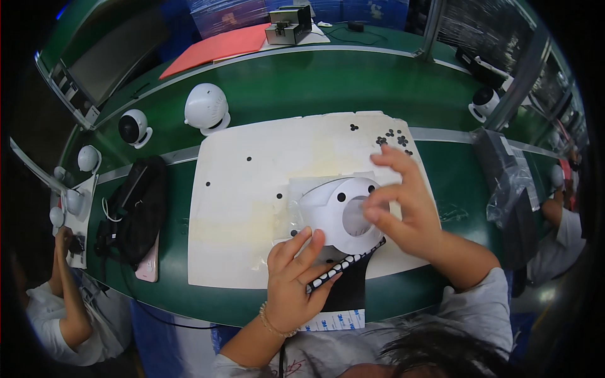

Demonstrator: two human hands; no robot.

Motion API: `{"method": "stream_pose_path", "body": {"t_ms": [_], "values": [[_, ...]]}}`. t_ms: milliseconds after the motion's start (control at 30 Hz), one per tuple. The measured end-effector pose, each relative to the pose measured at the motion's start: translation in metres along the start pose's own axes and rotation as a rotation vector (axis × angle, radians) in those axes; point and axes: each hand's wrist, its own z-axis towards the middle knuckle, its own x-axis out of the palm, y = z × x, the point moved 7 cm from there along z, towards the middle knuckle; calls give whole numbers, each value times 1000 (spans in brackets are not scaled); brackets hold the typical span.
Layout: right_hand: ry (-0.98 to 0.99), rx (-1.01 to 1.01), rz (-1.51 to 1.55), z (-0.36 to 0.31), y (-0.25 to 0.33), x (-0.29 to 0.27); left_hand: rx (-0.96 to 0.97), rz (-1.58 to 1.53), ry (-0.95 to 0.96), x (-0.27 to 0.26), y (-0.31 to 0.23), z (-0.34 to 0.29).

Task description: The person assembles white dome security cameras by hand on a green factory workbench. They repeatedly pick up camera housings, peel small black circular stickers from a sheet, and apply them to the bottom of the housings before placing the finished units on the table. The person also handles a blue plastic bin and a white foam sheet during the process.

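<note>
A white rounded plastic housing with a round opening lies on a translucent sheet on the white board. A black round pad sits on its front face, and another is near its upper rim. My left hand rests its fingertips on the housing's lower left side. Between its fingers it grips a black sheet with white round spots along one edge. My right hand is over the right side of the opening, thumb and forefinger pinched, other fingers raised. What is between its fingertips is too small to make out.
The white board carries scattered black round pads. Finished-looking white cameras stand behind on the green bench. A black bag and a pink phone lie left. At right is a dark box with plastic film. Other people sit at both sides.
</note>
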Motion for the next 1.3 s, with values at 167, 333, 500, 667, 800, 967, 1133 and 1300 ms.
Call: {"method": "stream_pose_path", "body": {"t_ms": [167, 333, 500, 667, 800, 967, 1133, 1300], "values": [[111, 93, 84, -23, 9, 18, -3, -26, -18, 5, 4, 2], [104, 95, 100, -23, 9, 22, -26, -48, -54, 3, 4, 0], [114, 107, 73, -22, 10, 25, -23, -64, -70, 2, 4, 1], [82, 51, 12, -28, 8, 24, -42, -82, -63, 4, 5, 1], [56, -157, -330, -42, 16, 20, -89, -119, -58, 4, 7, 1], [-59, -158, -321, -49, 25, 15, -139, -210, -46, 3, 10, 0], [-65, -214, -281, -44, 27, 17, -201, -264, -67, 4, 14, -4], [-48, -144, -169, -40, 25, 12, -187, -220, -40, 1, 13, -2]]}}
